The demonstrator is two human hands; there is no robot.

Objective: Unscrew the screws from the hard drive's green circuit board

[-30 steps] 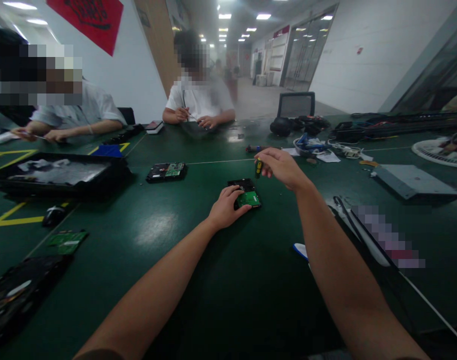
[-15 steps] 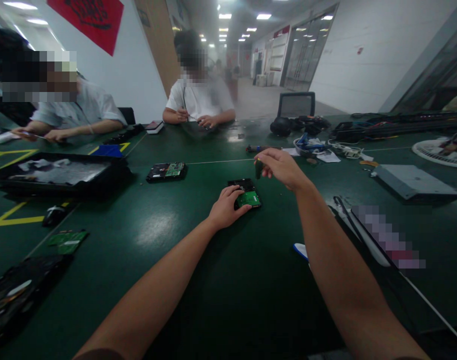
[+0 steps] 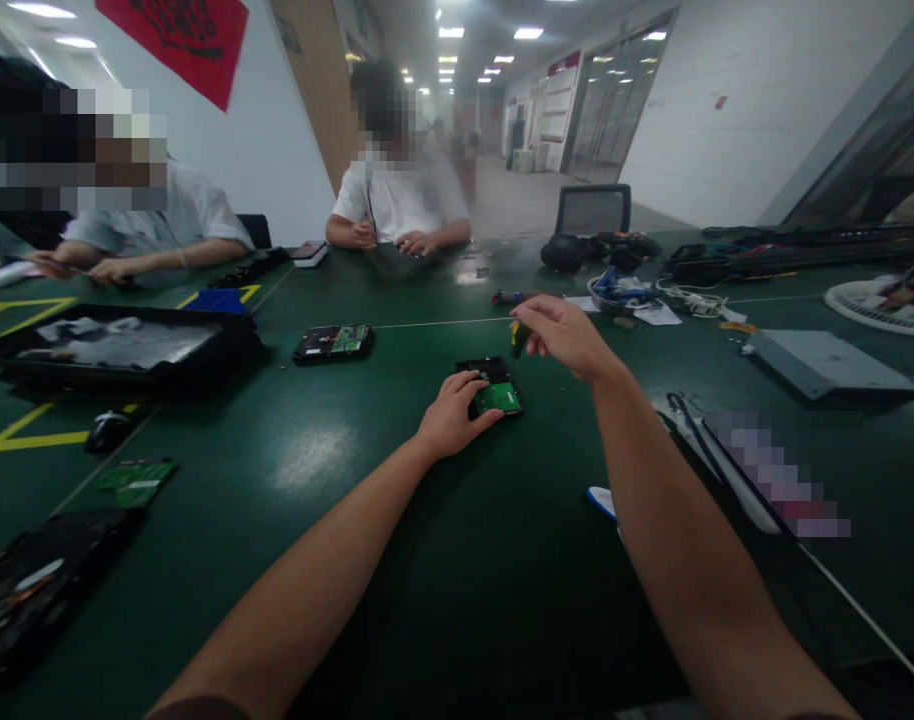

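Flat on the green table lies a hard drive (image 3: 500, 398) with a green circuit board facing up. My left hand (image 3: 455, 415) grips it, thumb on the near edge and fingers over the left side, covering part of it. Above the drive's right side, my right hand (image 3: 560, 336) pinches the black-and-yellow handle of a screwdriver (image 3: 518, 340). Its handle points down towards the drive; the thin shaft and tip are too faint to make out. A second hard drive (image 3: 335, 343), also board side up, lies apart to the left.
A black tray (image 3: 127, 372) holding pale scraps stands at left, near a loose green circuit board (image 3: 138, 483) and a black drive casing (image 3: 44, 590). At right are a grey metal box (image 3: 832, 362) and a bowl of blue-handled tools (image 3: 622, 288). Two people sit across the table.
The screwdriver handle has turned in my right fingers, so its yellow part now shows. My left hand and the hard drive stay put. The person at left has shifted their head slightly.
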